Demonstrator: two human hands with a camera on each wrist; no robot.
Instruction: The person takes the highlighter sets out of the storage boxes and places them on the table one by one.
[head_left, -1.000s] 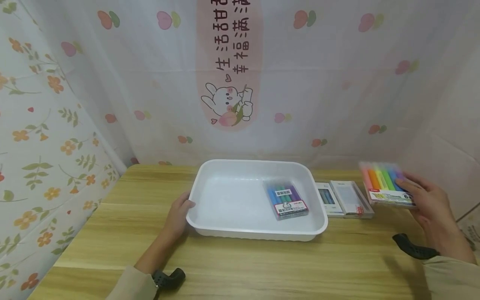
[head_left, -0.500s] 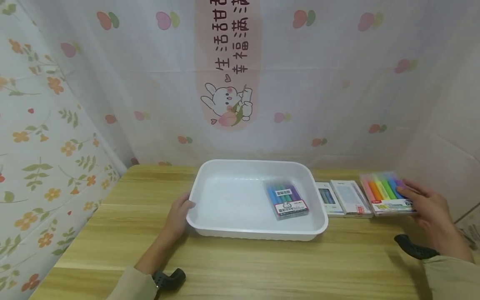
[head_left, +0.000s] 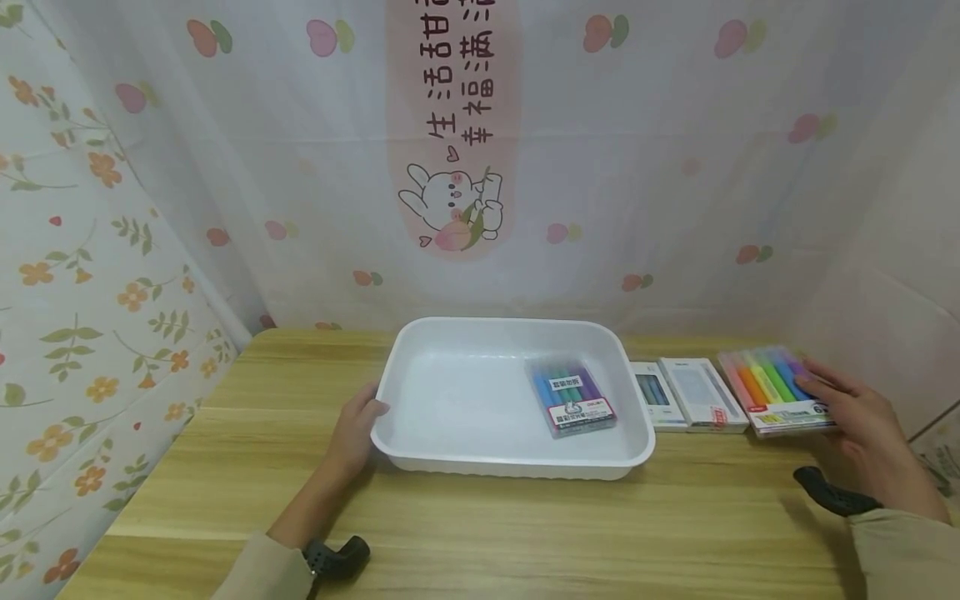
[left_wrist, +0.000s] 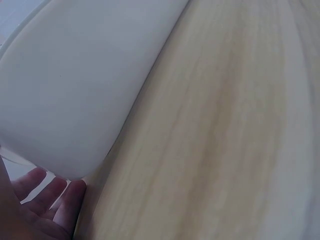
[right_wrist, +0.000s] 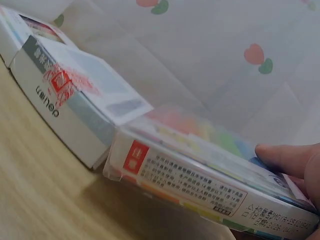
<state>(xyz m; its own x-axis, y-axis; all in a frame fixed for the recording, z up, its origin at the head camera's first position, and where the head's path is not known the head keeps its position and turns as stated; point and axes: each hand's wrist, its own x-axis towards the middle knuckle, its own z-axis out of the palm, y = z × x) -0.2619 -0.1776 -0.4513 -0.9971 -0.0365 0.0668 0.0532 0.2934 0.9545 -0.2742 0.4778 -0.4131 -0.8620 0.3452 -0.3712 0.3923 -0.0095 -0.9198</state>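
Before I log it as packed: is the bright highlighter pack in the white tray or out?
Out. The highlighter pack lies right of the white tray, in the right hand.

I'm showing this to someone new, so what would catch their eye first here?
Probably the white tray mid-table, with a pack of blue and purple pens lying in its right half and the left hand at its left rim. Next, the bright highlighter pack that the right hand holds at the table's right end, beside two white boxes. Behind is a curtain with a rabbit drawing.
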